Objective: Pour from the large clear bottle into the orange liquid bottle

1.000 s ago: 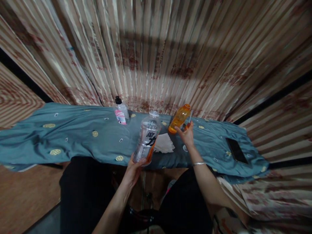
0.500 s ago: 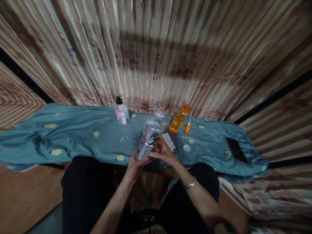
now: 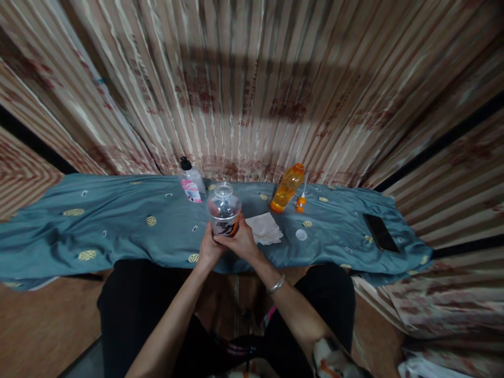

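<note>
A clear plastic bottle (image 3: 224,210) with a black and orange label and an uncapped mouth is held close to upright over the front of the cloth. My left hand (image 3: 211,245) wraps its lower left side. On the lower right side, my right hand (image 3: 242,240) grips it too, a silver bangle on that wrist. Just right of my right hand, a pale cloth (image 3: 265,229) lies flat. Behind it stands an orange bottle (image 3: 286,189) with liquid inside and no cap. Beside that bottle is an orange pump top (image 3: 301,201) with a clear tube.
A teal patterned cloth (image 3: 129,231) covers the narrow table. A bottle with a black cap and pink label (image 3: 191,184) stands at the back left. A white round cap (image 3: 301,234) and a dark phone (image 3: 381,232) lie to the right. Striped curtains (image 3: 236,94) hang behind.
The clear bottle has moved left and tipped from a slant to nearly upright, both hands going with it. More of the pale cloth now shows. The view has shifted slightly.
</note>
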The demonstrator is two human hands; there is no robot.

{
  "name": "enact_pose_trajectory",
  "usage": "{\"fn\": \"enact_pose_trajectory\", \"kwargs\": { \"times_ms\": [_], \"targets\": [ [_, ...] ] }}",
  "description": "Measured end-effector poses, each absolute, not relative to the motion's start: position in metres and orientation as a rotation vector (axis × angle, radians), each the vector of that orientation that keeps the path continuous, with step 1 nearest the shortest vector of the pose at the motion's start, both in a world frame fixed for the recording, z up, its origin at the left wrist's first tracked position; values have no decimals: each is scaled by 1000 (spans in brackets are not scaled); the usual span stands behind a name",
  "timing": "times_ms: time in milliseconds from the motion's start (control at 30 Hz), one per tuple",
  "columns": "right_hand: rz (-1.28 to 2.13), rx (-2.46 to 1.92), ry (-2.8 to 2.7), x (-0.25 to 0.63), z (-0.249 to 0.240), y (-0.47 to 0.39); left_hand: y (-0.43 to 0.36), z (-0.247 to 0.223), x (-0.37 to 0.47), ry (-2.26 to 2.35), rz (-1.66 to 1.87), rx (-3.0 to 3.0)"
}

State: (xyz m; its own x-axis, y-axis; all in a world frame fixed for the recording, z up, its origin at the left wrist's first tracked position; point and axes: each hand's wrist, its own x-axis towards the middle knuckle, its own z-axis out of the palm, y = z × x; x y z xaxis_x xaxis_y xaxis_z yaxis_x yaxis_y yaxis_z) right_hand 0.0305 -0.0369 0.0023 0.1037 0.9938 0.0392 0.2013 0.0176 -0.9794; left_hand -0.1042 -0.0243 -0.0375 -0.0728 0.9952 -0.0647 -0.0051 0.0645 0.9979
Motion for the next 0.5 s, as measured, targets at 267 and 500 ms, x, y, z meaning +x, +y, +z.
{"fn": "enact_pose_trajectory", "kwargs": {
  "times_ms": [267,500],
  "targets": [
    [876,-1325,-1404,42,-10,-37,-8,-44,-116,1409,1155,1259],
    [327,-1546,-1182,159,-25,-50,1,-37,-122,1434,1176,1290]
  ]
}}
